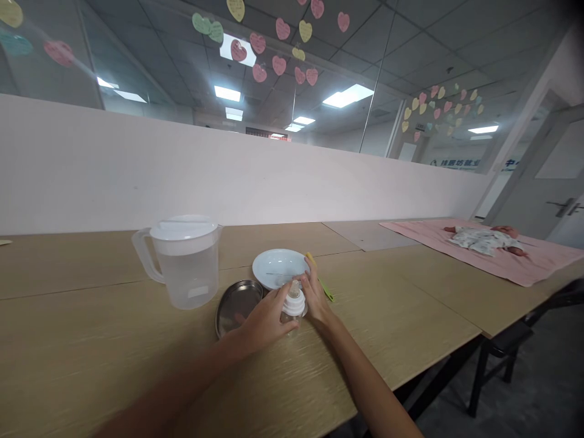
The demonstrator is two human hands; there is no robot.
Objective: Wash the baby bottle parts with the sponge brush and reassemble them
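A clear baby bottle (294,303) with a white collar and a pale teat stands upright on the table in front of me. My left hand (267,318) is wrapped around its left side, the thumb lying across the front. From the right, my right hand (314,295) closes in on the collar, its fingers bent by the teat and one finger pointing upward. Just behind the hands is a white bowl (274,258) with a thin item inside that I cannot make out. A green and yellow brush-like tool (327,292) lies partly hidden behind my right hand.
To the left of my left hand sits a round metal tray (228,310). A lidded clear plastic pitcher (189,267) stands farther left. At the far right, a baby doll (483,239) in patterned clothes lies on a pink cloth (515,267). A dark chair (506,344) is beside the table.
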